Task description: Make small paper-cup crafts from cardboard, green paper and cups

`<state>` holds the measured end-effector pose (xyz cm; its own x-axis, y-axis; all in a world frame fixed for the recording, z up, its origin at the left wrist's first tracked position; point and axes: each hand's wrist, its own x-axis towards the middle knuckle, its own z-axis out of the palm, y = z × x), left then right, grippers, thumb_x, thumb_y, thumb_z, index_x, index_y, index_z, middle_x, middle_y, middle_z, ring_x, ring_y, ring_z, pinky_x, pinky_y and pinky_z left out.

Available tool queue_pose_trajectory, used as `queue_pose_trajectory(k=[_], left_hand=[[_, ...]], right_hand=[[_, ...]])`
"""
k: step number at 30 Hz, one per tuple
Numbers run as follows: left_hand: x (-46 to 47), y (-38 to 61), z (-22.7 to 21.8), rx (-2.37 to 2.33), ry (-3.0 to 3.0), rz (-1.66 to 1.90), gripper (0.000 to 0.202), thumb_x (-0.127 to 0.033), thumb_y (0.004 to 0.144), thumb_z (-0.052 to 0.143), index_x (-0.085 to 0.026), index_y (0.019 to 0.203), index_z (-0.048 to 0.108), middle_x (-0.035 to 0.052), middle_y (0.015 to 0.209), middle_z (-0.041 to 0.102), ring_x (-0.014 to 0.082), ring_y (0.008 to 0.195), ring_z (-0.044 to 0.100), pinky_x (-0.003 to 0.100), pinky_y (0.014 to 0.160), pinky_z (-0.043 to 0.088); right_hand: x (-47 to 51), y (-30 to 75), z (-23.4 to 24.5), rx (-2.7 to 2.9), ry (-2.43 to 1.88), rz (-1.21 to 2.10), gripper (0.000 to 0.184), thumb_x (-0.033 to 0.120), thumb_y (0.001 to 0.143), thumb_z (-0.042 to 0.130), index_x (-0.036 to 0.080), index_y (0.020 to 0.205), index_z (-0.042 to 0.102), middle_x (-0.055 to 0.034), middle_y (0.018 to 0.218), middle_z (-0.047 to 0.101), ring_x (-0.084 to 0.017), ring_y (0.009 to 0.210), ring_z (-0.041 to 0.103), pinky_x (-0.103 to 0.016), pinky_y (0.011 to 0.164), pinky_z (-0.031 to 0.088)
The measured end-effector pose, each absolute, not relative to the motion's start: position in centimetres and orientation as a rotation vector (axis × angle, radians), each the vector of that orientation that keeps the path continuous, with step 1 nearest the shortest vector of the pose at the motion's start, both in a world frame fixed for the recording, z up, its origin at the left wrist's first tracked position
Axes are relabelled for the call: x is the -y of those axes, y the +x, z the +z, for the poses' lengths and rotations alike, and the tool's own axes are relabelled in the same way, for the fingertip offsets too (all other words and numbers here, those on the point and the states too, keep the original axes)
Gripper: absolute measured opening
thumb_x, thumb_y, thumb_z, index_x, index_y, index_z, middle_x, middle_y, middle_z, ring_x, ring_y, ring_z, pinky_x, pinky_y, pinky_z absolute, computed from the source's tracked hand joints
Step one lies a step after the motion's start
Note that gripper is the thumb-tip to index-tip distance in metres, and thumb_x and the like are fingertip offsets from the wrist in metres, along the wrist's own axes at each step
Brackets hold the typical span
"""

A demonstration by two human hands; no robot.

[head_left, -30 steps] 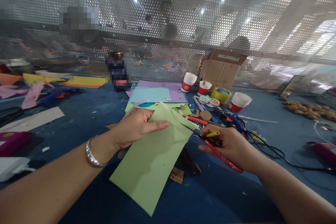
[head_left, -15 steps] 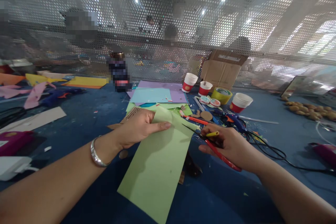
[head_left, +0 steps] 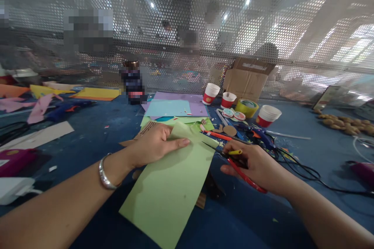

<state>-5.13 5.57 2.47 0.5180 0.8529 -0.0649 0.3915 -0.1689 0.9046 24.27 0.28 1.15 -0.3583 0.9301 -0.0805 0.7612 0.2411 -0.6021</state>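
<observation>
— Where is the green sheet [head_left: 172, 190] held?
— Above the tabletop [head_left: 239, 221], toward its near edge; it is pinched under the thumb of the nearly closed left hand [head_left: 157, 142].
— And the right hand [head_left: 255, 163]?
— It is curled around the scissors [head_left: 247, 179], a blade being seen across the sheet's right side. Paper cups [head_left: 210, 95] are placed near the tabletop's far edge.

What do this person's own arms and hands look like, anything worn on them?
The left hand has a shiny silver, ring-shaped bangle, apparently metal, around its wrist. The right hand shows no jewellery. Neither is gloved, and no sleeves show.
</observation>
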Motion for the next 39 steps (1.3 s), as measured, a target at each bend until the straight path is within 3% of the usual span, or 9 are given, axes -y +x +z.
queue_pose_trajectory(k=[11, 17, 26, 34, 39], left_hand=[[-5.69, -5.25, 2.43, -0.995, 1.794, 0.559, 0.035, -0.051, 0.085, 0.069, -0.019, 0.098, 0.077, 0.0048, 0.08, 0.079, 0.0191, 0.065, 0.071, 0.024, 0.052, 0.053], [-5.79, -5.29, 2.41, -1.041, 1.821, 0.541, 0.038, -0.052, 0.083, 0.07, -0.018, 0.099, 0.077, 0.0049, 0.082, 0.079, 0.0203, 0.07, 0.072, 0.025, 0.057, 0.054], [-5.75, -5.25, 2.31, -1.001, 1.754, 0.474, 0.045, -0.057, 0.087, 0.066, -0.017, 0.105, 0.076, 0.0094, 0.094, 0.08, 0.0225, 0.074, 0.075, 0.028, 0.059, 0.057], [-5.51, -4.9, 2.45, -0.962, 1.677, 0.531, 0.036, -0.052, 0.084, 0.071, -0.02, 0.1, 0.076, 0.0056, 0.089, 0.08, 0.0202, 0.069, 0.073, 0.026, 0.055, 0.056], [-5.49, -4.86, 2.35, -1.015, 1.695, 0.535, 0.038, -0.055, 0.082, 0.072, -0.02, 0.095, 0.076, 0.0054, 0.087, 0.079, 0.0206, 0.069, 0.073, 0.025, 0.054, 0.055]], right_hand=[[-0.24, 24.59, 0.56, 2.24, -1.475, 0.784, 0.029, 0.049, 0.088, 0.067, 0.022, 0.095, 0.062, 0.0027, 0.069, 0.058, -0.014, 0.061, 0.044, -0.027, 0.059, 0.039], [0.01, 24.37, 0.76, 2.285, -1.476, 0.696, 0.032, 0.051, 0.089, 0.064, 0.021, 0.096, 0.067, -0.0013, 0.075, 0.066, -0.016, 0.064, 0.052, -0.028, 0.062, 0.042], [-0.07, 23.94, 0.78, 2.253, -1.487, 0.767, 0.034, 0.054, 0.086, 0.068, 0.021, 0.096, 0.066, 0.0021, 0.065, 0.061, -0.013, 0.053, 0.05, -0.025, 0.052, 0.04], [0.05, 23.84, 1.03, 2.246, -1.497, 0.85, 0.038, 0.056, 0.084, 0.069, 0.022, 0.1, 0.064, 0.0014, 0.069, 0.065, -0.016, 0.055, 0.057, -0.026, 0.051, 0.041], [0.14, 23.94, 0.87, 2.212, -1.419, 0.947, 0.04, 0.052, 0.082, 0.074, 0.021, 0.107, 0.067, -0.0029, 0.084, 0.072, -0.019, 0.065, 0.063, -0.028, 0.057, 0.048]])
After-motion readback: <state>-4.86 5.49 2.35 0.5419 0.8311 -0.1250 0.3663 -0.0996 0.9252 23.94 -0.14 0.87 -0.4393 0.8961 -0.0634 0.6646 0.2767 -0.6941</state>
